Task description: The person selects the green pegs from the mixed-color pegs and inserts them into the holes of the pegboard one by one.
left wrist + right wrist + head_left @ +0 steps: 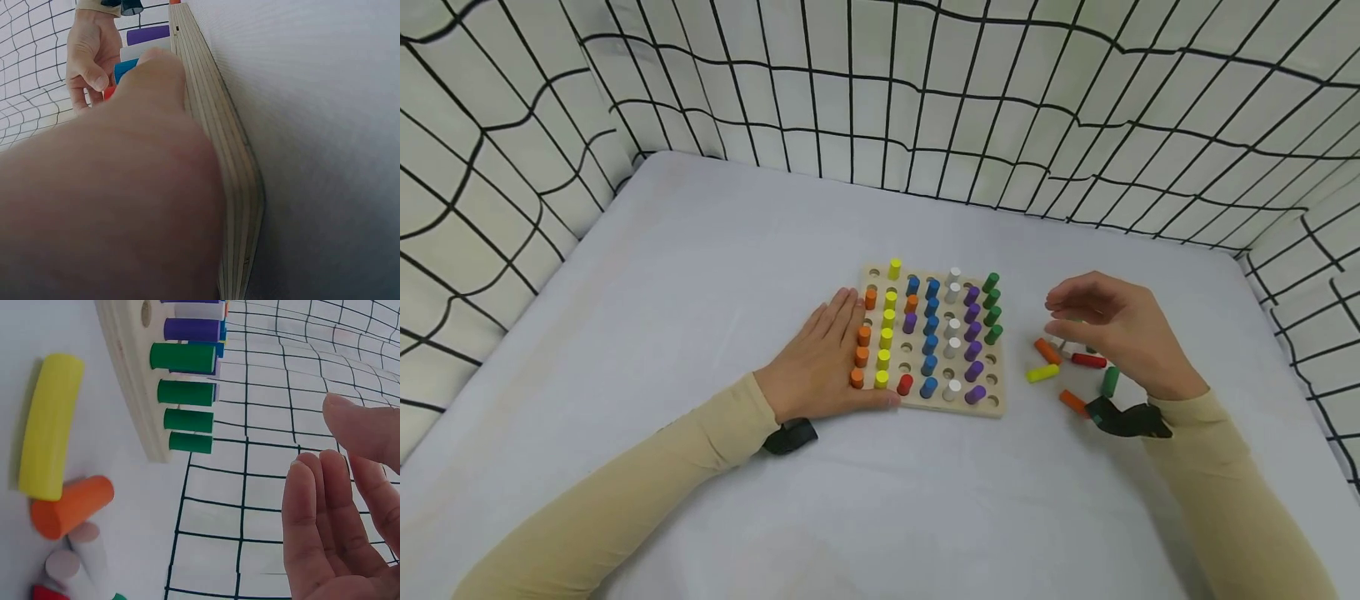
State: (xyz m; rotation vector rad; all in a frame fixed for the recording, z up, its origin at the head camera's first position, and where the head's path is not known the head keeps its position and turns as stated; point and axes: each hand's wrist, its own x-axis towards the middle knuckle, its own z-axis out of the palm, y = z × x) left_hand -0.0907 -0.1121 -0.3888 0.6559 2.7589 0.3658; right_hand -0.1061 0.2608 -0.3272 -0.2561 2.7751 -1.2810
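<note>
A pale wooden pegboard (940, 406) carries rows of coloured pegs, among them orange, yellow, blue, white, purple and green ones; some holes show no peg. My left hand (820, 367) rests along the board's left side with fingers straight, its thumb lying along the front edge near a red peg (905, 384). To the right of the board, my right hand (1123, 329) hovers over loose pegs, thumb and fingers apart and nothing between them. In the right wrist view, a gap shows between the thumb (359, 428) and the fingers.
Loose pegs lie under and near the right hand: a yellow peg (1042, 373), a red peg (1088, 360), a green peg (1110, 382), an orange peg (1073, 402) and others. A white cloth (760, 250) covers the table. Black wire grid (865, 108) surrounds the back and sides.
</note>
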